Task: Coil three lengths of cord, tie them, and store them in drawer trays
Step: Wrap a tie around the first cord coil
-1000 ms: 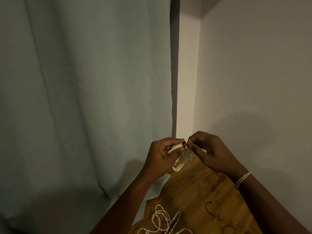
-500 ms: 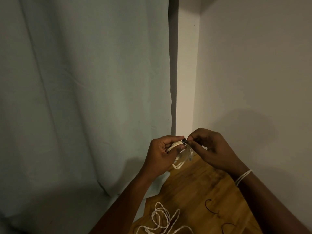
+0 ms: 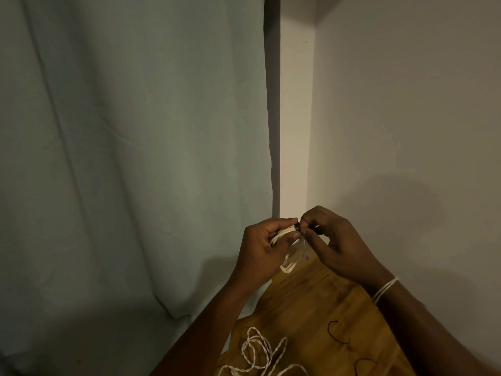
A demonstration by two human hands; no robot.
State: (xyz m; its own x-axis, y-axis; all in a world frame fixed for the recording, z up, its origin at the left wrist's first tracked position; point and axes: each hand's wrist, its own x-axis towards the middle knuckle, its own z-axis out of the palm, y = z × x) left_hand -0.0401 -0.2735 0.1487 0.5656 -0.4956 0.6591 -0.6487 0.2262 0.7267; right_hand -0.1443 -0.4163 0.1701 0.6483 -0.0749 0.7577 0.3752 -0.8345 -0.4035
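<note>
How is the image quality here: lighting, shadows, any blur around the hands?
Head view: dim, warm light; the hands cast a soft shadow on the wall at right; the coiled cord is slightly motion-blurred below the left hand and right hand; the curtain shows no glare.

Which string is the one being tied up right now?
Look above the far end of the wooden table, where two hands meet. The coiled cord hangs from the left hand, looped neatly with a dark tie on top, unlike the loose cord lying tangled below.

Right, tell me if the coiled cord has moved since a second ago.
No. The coiled cord still hangs just right of the curtain edge, above the table's far corner.
</note>
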